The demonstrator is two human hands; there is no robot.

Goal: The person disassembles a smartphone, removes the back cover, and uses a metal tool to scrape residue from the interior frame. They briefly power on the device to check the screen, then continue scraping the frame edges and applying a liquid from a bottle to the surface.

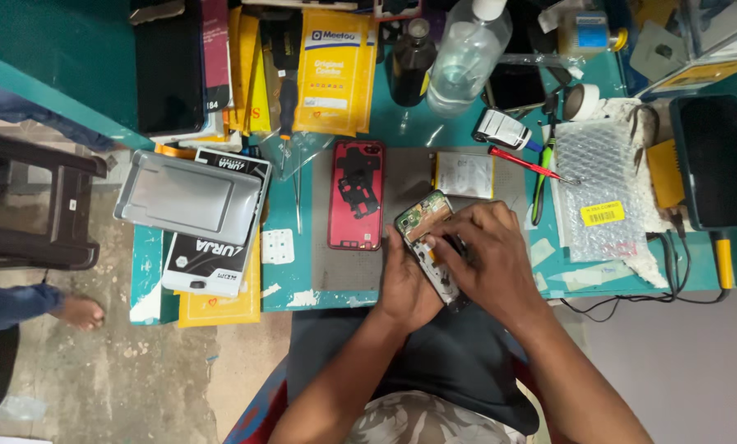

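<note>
An opened phone [424, 222] with its green circuit board showing lies tilted over the front edge of the grey work mat [344, 275]. My left hand [405, 284] cups it from below and behind. My right hand [487, 259] lies across its lower half, fingertips pressed on the inside parts. To the left on the mat lies a red phone back shell [356, 196], inner side up. A flat battery [464, 174] rests just beyond the phone.
Red-handled screwdriver [526, 163], tweezers [296, 193], bubble wrap [603, 193], clear bottle [465, 53], dark bottle [411, 59], yellow packets [335, 70], grey tray [189, 197] on boxes at the left. Black case [718, 160] and cables at right. Another person's foot [79, 311] on the floor.
</note>
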